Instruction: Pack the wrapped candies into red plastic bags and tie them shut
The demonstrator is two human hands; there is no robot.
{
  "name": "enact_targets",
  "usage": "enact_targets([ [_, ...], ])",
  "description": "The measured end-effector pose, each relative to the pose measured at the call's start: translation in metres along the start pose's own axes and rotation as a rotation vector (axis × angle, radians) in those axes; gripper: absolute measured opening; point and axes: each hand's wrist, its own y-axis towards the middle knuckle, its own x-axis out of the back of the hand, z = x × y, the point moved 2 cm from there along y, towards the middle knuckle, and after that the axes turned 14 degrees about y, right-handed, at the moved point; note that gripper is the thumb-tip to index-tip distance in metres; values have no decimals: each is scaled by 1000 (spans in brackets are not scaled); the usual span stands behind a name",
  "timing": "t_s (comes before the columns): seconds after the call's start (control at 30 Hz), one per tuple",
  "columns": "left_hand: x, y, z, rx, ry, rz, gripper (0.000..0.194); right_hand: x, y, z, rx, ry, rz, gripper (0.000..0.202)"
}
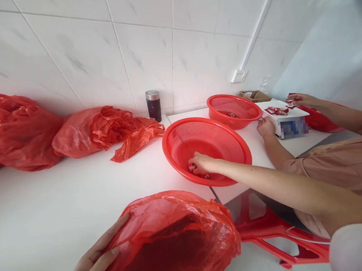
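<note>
My left hand (96,259) grips the left rim of a red plastic bag (173,198), its fingers along the outside. The bag's mouth gapes upward near the table's front edge, and its inside is dark. Reaching over from the right, my right hand (203,164) is down inside a large red mesh basket (245,155). Its fingers are closed at a small red packet (192,167) near the basket's near left wall. Another small packet (206,176) lies just beneath the hand.
Filled red bags (77,135) line the wall at left, beside a dark tumbler (154,106). Behind my basket stands a second red basket (239,124). At right, a co-worker's hand (303,100) handles red packets on a white scale (304,111). A red stool (270,228) stands below.
</note>
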Motion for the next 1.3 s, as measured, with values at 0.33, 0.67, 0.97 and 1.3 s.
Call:
enact_targets([
  [0.33, -25, -4, -24, -65, -101, -178, 68, 84, -10, 43, 122, 265, -196, 10],
  [0.67, -41, 1, -41, -144, -127, -30, 81, -7, -77, 156, 616, 304, 293, 12],
  [0.97, -24, 3, -34, -211, 0, -106, 65, 25, -55, 128, 592, 338, 137, 36],
  [1.3, -22, -3, -37, -270, 4, -219, 70, 18, 3, -4, -46, -41, 37, 28],
])
